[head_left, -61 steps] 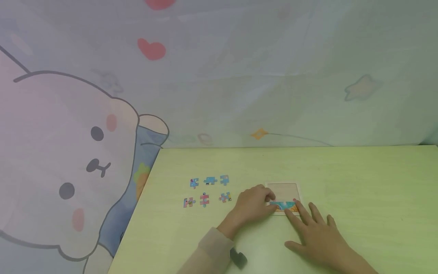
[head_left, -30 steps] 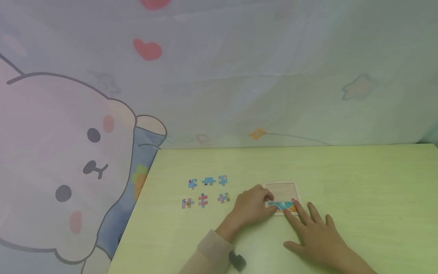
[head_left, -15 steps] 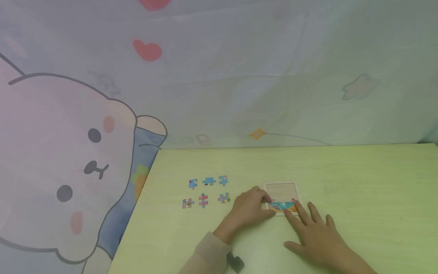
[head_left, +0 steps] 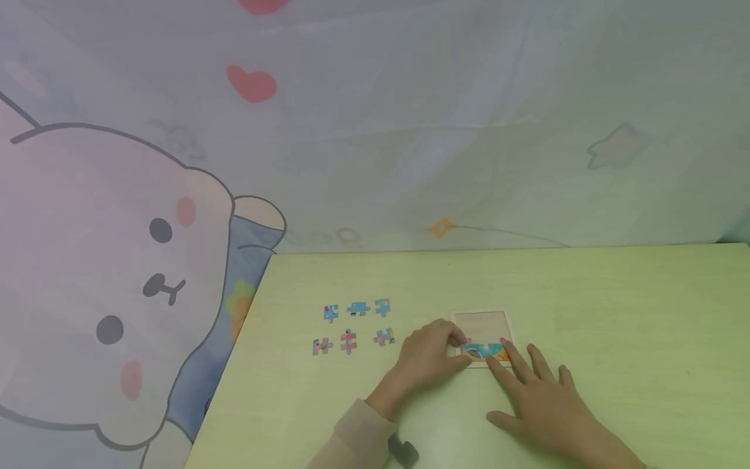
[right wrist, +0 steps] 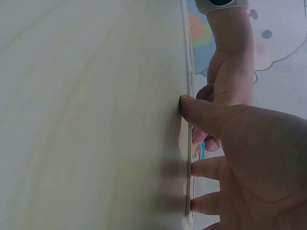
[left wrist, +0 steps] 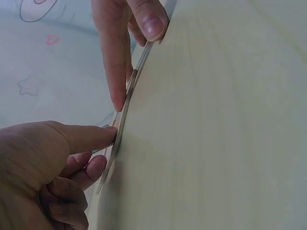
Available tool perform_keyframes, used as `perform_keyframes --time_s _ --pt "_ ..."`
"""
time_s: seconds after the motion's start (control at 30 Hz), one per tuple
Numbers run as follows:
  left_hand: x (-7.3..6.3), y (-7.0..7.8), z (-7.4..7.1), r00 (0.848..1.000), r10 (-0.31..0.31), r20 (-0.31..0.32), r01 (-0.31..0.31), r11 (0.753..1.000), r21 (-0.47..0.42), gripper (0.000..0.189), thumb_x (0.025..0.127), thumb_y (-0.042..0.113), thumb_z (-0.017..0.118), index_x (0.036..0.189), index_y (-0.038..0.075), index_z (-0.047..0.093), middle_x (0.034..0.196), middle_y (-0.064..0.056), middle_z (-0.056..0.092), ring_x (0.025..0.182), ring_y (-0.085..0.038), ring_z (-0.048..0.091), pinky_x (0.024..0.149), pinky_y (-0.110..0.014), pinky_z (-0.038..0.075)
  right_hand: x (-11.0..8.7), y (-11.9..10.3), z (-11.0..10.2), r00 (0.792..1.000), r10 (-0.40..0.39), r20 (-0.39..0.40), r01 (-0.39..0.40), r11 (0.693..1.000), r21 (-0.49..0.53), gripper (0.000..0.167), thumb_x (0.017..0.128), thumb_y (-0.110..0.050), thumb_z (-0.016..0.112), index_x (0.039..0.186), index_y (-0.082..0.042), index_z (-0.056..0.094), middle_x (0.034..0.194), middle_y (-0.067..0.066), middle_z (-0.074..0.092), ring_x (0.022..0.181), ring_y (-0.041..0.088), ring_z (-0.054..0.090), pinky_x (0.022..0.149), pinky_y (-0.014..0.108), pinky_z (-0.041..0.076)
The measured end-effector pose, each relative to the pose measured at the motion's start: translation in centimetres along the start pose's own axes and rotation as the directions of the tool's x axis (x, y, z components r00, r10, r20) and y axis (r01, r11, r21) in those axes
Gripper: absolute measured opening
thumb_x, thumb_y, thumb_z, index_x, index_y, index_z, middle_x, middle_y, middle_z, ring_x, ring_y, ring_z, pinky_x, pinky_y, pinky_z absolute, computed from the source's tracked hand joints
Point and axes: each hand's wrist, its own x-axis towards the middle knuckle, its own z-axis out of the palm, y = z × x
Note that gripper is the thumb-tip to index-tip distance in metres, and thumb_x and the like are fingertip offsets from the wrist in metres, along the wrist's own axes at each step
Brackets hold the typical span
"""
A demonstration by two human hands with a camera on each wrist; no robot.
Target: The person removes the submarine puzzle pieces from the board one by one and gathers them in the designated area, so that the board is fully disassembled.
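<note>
A shallow wooden puzzle tray [head_left: 483, 326] lies on the table, with jigsaw pieces in blue and orange along its near side. My left hand [head_left: 428, 355] is at the tray's left side, index finger and thumb curled about the left puzzle piece [head_left: 473, 352]. In the left wrist view the left thumb [left wrist: 91, 137] meets the tray's edge, other fingers curled below it. My right hand [head_left: 545, 404] lies spread, its index and middle fingertips resting on the right puzzle piece [head_left: 497, 351]. The right wrist view shows the right fingertips [right wrist: 199, 206] at the tray's edge.
Several loose puzzle pieces lie left of the tray in two rows, among them a blue piece [head_left: 359, 309] and a pink one [head_left: 348, 342]. Behind the pale green table [head_left: 633, 306] hangs a printed curtain [head_left: 375, 130]. A dark object [head_left: 403, 451] shows beside the left sleeve.
The left thumb has slid back toward the tray's near left corner, so more of the left puzzle piece shows. The right hand and the loose pieces stay where they were.
</note>
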Motion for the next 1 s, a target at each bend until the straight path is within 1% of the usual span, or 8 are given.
perform_keyframes --time_s 0.13,0.27,0.43,0.57,0.67,0.83,0.93,1.0 --pt "0.0 0.0 0.1 1.000 0.013 -0.024 -0.014 0.999 -0.041 0.017 0.088 0.028 0.080 0.104 0.023 0.075 0.087 0.020 0.066 0.079 0.002 0.059 0.069 -0.023 0.046 0.0 0.0 -0.1 1.000 0.001 -0.003 -0.001 1.000 0.000 0.083 0.090 -0.067 0.067 0.155 -0.018 0.050 0.164 0.019 0.035 0.143 0.056 0.035 0.092 0.082 0.037" --pt "0.0 0.0 0.1 0.999 0.014 -0.046 -0.017 0.997 -0.077 0.013 0.090 0.026 0.077 0.103 0.023 0.075 0.083 0.023 0.066 0.079 0.001 0.060 0.070 -0.023 0.046 0.0 0.1 -0.1 1.000 0.006 0.003 -0.006 1.000 0.001 0.084 0.090 -0.068 0.066 0.156 -0.019 0.050 0.165 0.018 0.034 0.144 0.055 0.034 0.093 0.082 0.036" --pt "-0.1 -0.1 0.2 0.997 0.021 -0.067 -0.029 0.993 -0.113 0.010 0.093 0.027 0.074 0.102 0.024 0.077 0.085 0.024 0.067 0.082 0.002 0.061 0.072 -0.023 0.046 0.0 0.3 0.0 1.000 0.001 0.003 -0.001 1.000 -0.001 0.084 0.090 -0.069 0.064 0.156 -0.019 0.050 0.165 0.019 0.033 0.143 0.056 0.034 0.092 0.083 0.036" --pt "-0.4 -0.3 0.0 0.996 0.020 -0.090 -0.031 0.992 -0.126 0.009 0.095 0.028 0.073 0.101 0.025 0.077 0.088 0.027 0.069 0.089 0.002 0.064 0.075 -0.023 0.047 0.0 0.4 0.1 1.000 -0.006 0.010 0.006 1.000 -0.003 0.084 0.091 -0.070 0.063 0.156 -0.018 0.049 0.165 0.019 0.033 0.143 0.057 0.034 0.092 0.083 0.036" --pt "-1.0 -0.6 -0.6 0.995 -0.002 -0.100 -0.014 0.988 -0.156 0.009 0.094 0.027 0.072 0.100 0.026 0.078 0.088 0.028 0.068 0.091 0.001 0.064 0.075 -0.024 0.048 -0.1 0.3 0.2 1.000 -0.004 0.020 0.004 1.000 0.005 0.085 0.091 -0.071 0.061 0.156 -0.018 0.049 0.165 0.020 0.032 0.143 0.058 0.033 0.092 0.083 0.035" --pt "-2.6 -1.6 -1.8 0.994 -0.045 -0.104 0.022 0.977 -0.210 0.009 0.092 0.024 0.072 0.098 0.026 0.078 0.085 0.026 0.067 0.090 -0.001 0.064 0.075 -0.028 0.049 0.0 0.2 0.2 1.000 0.001 0.019 -0.001 1.000 0.015 0.084 0.091 -0.070 0.062 0.157 -0.019 0.048 0.165 0.019 0.032 0.144 0.057 0.032 0.093 0.084 0.034" --pt "-3.7 -2.5 -2.6 0.992 -0.066 -0.108 0.042 0.976 -0.212 0.009 0.093 0.024 0.071 0.098 0.028 0.077 0.086 0.026 0.067 0.092 -0.001 0.064 0.078 -0.028 0.049 0.0 0.1 0.2 1.000 0.003 0.016 -0.003 1.000 0.010 0.084 0.091 -0.070 0.062 0.156 -0.018 0.048 0.164 0.019 0.033 0.144 0.057 0.032 0.093 0.084 0.034" --pt "-4.5 -3.1 -3.2 0.990 -0.082 -0.112 0.057 0.975 -0.214 0.009 0.093 0.025 0.071 0.099 0.029 0.077 0.086 0.026 0.068 0.091 -0.002 0.065 0.076 -0.029 0.049 -0.1 0.1 0.1 1.000 0.004 0.014 -0.004 1.000 0.008 0.084 0.092 -0.069 0.063 0.156 -0.018 0.049 0.164 0.019 0.034 0.144 0.056 0.033 0.094 0.083 0.034"
